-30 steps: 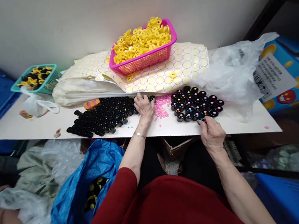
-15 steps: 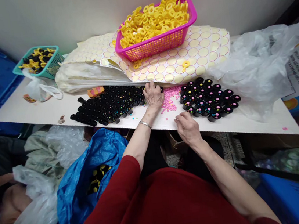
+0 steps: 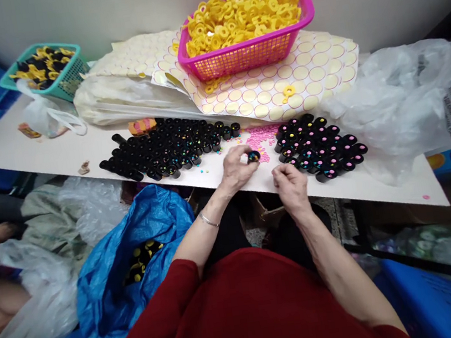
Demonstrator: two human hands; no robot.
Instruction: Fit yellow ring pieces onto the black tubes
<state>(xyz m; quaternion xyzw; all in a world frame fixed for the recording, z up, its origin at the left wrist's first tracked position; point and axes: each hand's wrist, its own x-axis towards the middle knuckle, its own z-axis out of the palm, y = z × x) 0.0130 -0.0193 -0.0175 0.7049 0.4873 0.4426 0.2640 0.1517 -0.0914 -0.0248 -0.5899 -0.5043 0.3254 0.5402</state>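
Between its thumb and fingers my left hand (image 3: 239, 168) grips a small black cup (image 3: 253, 156) with coloured bits inside, just above the white board. Close by on the right, my right hand (image 3: 291, 185) has its fingertips pinched together; whatever they hold is too small to make out. Beyond the hands lies a spread of small pink discs (image 3: 261, 139). A large group of black cups (image 3: 172, 145) with coloured beads stands to the left. Another group of black cups (image 3: 319, 147), many with a pink disc on top, stands to the right.
A pink basket (image 3: 251, 53) heaped with yellow rings sits at the back on dotted sheets (image 3: 241, 102). A green basket (image 3: 68, 82) stands back left. Clear plastic bags (image 3: 399, 94) lie right. A blue sack (image 3: 133, 227) is below; another person's hand (image 3: 1, 231) shows far left.
My left hand has come from the left group of cups toward me, bringing one black cup near my right hand. My right hand stays pinched, and the view has shifted slightly.
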